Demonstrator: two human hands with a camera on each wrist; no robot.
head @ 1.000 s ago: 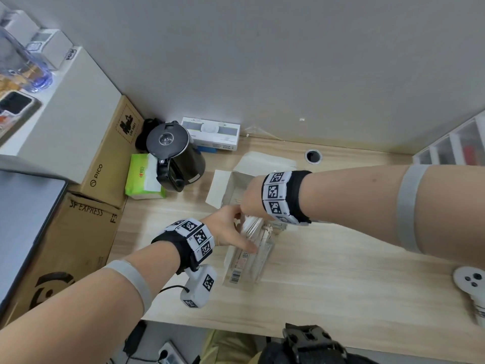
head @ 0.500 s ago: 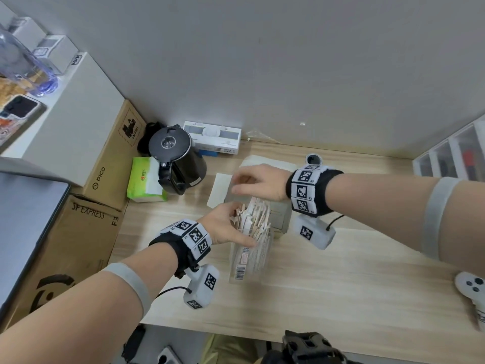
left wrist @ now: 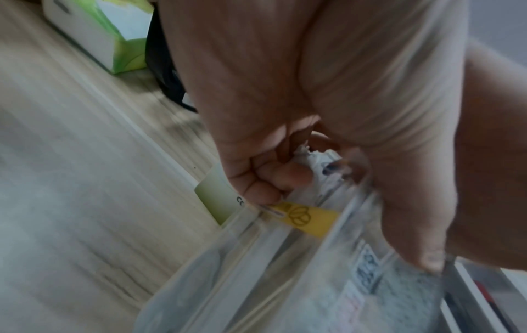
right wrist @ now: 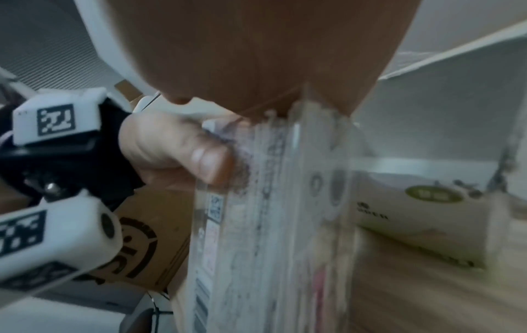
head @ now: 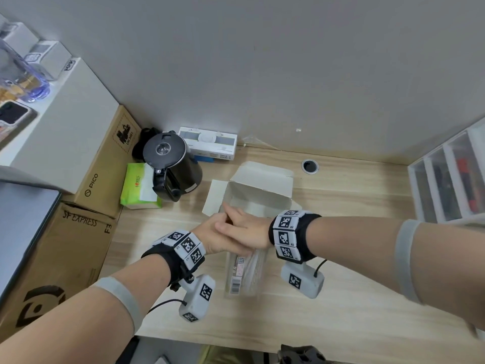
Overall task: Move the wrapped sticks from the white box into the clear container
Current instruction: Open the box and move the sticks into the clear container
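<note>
The clear container [head: 237,279] stands upright on the wooden desk, packed with wrapped sticks [head: 253,266]. My left hand [head: 210,236] grips its upper part from the left; in the left wrist view its fingers [left wrist: 262,180] curl over the rim beside the sticks [left wrist: 285,259]. My right hand [head: 240,228] lies flat across the container's top, partly over the left hand. Seen from the right wrist, the palm [right wrist: 271,56] presses on the stick ends [right wrist: 273,126]. The white box [head: 258,190] sits open just behind, its inside hidden by the hands.
A black kettle [head: 172,166] and a green tissue pack [head: 139,186] stand left of the white box. Cardboard boxes [head: 89,164] line the left side, a drawer unit [head: 451,179] the right. A flat white box [head: 208,143] lies against the wall.
My right hand came back from over the white box and now lies on the container's top. The stick ends that stuck out above the rim are covered. The left hand has kept its grip.
</note>
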